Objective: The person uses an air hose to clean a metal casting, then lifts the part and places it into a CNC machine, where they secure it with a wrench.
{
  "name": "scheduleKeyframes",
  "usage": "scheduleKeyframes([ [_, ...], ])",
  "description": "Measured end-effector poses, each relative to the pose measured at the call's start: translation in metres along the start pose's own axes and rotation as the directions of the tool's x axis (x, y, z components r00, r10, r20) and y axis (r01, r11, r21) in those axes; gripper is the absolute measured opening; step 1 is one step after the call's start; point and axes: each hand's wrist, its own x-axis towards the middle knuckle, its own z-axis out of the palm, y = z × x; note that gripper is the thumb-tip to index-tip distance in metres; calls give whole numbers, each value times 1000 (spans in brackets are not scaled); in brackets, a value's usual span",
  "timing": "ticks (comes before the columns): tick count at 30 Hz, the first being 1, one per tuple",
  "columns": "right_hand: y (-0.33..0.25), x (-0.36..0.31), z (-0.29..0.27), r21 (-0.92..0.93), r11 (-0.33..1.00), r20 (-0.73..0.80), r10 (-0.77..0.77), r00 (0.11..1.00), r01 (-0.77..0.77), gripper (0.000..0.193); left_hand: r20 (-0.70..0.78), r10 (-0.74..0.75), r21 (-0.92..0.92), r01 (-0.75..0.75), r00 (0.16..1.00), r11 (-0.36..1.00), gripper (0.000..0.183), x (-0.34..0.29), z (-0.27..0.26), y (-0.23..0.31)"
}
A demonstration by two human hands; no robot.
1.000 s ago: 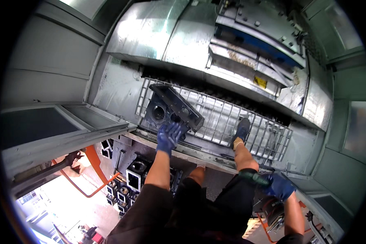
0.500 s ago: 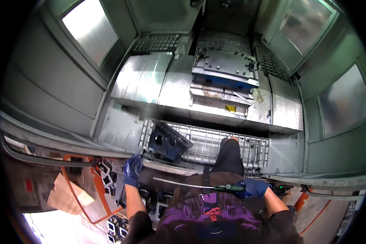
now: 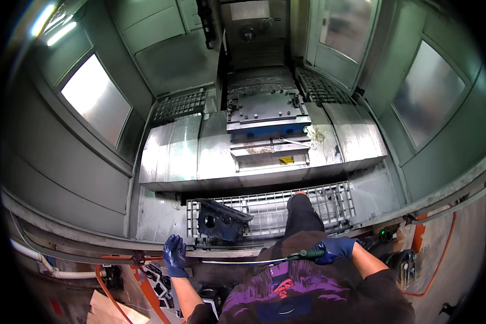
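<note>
My right hand (image 3: 333,250), in a dark blue glove, is closed around the green handle of a long thin metal rod tool (image 3: 302,255). The rod (image 3: 237,262) points left across the front of my body. My left hand (image 3: 175,256), gloved the same, is raised with fingers stretched out at the sill of the machine opening, holding nothing. Beyond it, a dark blue cast metal part (image 3: 221,222) with round holes rests tilted on a grating (image 3: 270,208). My leg (image 3: 302,216) reaches onto that grating, right of the part.
Inside the machine enclosure, a metal plate fixture (image 3: 267,105) with bolts sits on a blue base. A wrench (image 3: 296,142) lies on the ledge before it. Sloped metal covers (image 3: 173,151) flank it. Outside stand orange rails (image 3: 146,289), with cardboard (image 3: 110,309) on the floor.
My view has tilted up and shifted, showing more of the machine's back. My left hand appears with its fingers more upright. The rod tool stays in my right hand, lying closer to level.
</note>
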Motion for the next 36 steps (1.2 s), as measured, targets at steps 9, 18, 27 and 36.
scheduleKeyframes([
  [9, -9, -16, 11, -9, 1000, -7, 6, 1000, -6, 23, -81, -129, 152, 140, 988, 978, 28, 1, 16, 21],
  [18, 2, -9, 13, 133, 988, -86, -71, 994, 83, 23, 414, -114, -108, 174, 903, 979, 41, 31, 4, 29],
  [27, 33, 4, 33, 84, 994, -124, -64, 990, 75, 23, 107, -73, 172, 54, 991, 984, 20, 22, 54, 36],
  [36, -1, -17, 35, 99, 995, -165, 25, 986, -8, 27, 198, -146, 78, 133, 969, 988, 41, 60, 68, 21],
])
